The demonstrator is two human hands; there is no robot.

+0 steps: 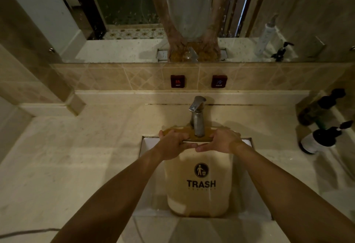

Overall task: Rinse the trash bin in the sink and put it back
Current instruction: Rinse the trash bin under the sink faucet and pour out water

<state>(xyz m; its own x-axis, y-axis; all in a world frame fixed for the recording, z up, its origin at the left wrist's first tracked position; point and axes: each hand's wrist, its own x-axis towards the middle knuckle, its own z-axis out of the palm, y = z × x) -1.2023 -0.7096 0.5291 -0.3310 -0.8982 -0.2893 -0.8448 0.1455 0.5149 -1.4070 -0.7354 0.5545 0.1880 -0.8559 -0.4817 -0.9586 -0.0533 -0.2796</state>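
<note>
Beige plastic is what both hands grip: the left hand (172, 143) curls its fingers over the near rim of the trash bin (198, 183), and the right hand (223, 141) clamps the same rim just beside it, thumbs nearly meeting in the middle. Below the hands the bin stands upright in the sink (149, 144), its front showing a round litter symbol and the word TRASH. Between the two hands, just beyond the knuckles, the metal faucet (197, 116) reaches over the bin's open top. Farther past the hands, on the tiled wall, sit two dark buttons marked HOT (177, 81) and COLD (219, 81), with a mirror (134, 21) above them. Well off to the right of the right hand, dark pump bottles (320, 139) stand on the pale stone counter (76, 156).
</note>
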